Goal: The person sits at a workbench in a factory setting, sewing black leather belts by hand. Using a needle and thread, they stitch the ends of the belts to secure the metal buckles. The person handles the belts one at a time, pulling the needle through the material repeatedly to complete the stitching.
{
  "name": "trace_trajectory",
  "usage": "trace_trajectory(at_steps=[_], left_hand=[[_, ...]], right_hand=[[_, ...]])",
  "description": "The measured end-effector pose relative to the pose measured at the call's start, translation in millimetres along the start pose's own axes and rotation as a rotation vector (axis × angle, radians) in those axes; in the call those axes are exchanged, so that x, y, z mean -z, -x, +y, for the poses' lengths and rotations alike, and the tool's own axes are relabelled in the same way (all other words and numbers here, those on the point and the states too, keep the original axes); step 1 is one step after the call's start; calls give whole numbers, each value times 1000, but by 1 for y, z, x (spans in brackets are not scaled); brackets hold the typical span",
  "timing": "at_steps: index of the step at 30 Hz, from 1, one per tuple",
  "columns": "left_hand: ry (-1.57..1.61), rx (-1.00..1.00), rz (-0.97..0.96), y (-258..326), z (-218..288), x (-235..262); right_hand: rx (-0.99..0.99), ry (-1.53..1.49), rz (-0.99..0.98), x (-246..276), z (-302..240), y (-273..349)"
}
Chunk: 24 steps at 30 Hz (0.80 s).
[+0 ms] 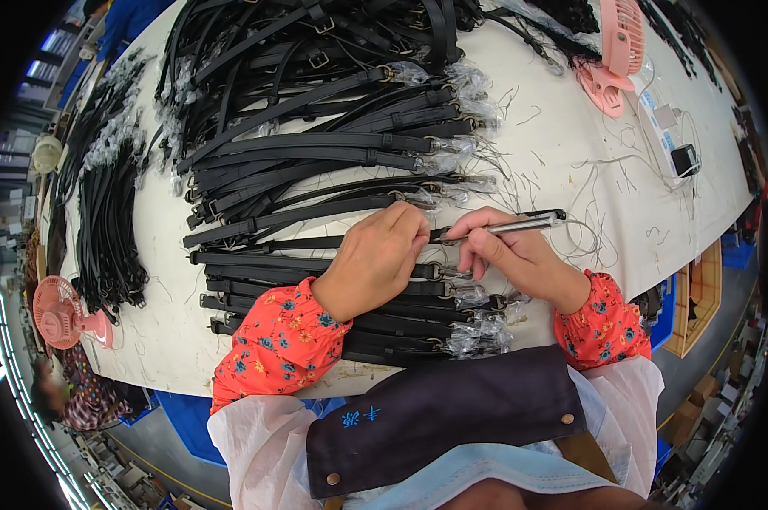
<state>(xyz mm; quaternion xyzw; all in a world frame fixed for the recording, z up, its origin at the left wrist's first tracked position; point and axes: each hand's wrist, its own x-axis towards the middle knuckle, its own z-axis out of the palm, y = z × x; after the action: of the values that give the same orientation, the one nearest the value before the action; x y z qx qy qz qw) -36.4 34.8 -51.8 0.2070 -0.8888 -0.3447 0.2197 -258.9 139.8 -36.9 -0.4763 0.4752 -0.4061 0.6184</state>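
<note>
Rows of narrow black straps (316,157) with metal buckles lie across the white table, their right ends wrapped in clear plastic. Over the middle of the rows, my left hand (379,255) is closed, fingers pinched on the end of one black strap (303,244). Just right of it, my right hand (511,255) grips a slim silver pen-shaped tool (524,225), its back end pointing right. Between the two hands, the tool's front end is at the strap's buckle end. Fingers hide the exact contact.
Loose thread ends lie on the white tabletop (571,183). A pink fan (622,42) and a power strip (660,136) with cables stand at the right. Another pink fan (58,314) and a bundle of straps (110,221) are left. A wooden crate (698,297) stands beyond the right edge.
</note>
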Motion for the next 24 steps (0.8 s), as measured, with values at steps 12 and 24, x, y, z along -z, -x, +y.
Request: trace_trajectory(at_steps=[12, 24], left_hand=[[357, 277, -34, 0, -18, 14], [954, 569, 183, -3, -22, 31]], right_hand=[[102, 205, -16, 2, -6, -1], [324, 408, -44, 1, -5, -6]])
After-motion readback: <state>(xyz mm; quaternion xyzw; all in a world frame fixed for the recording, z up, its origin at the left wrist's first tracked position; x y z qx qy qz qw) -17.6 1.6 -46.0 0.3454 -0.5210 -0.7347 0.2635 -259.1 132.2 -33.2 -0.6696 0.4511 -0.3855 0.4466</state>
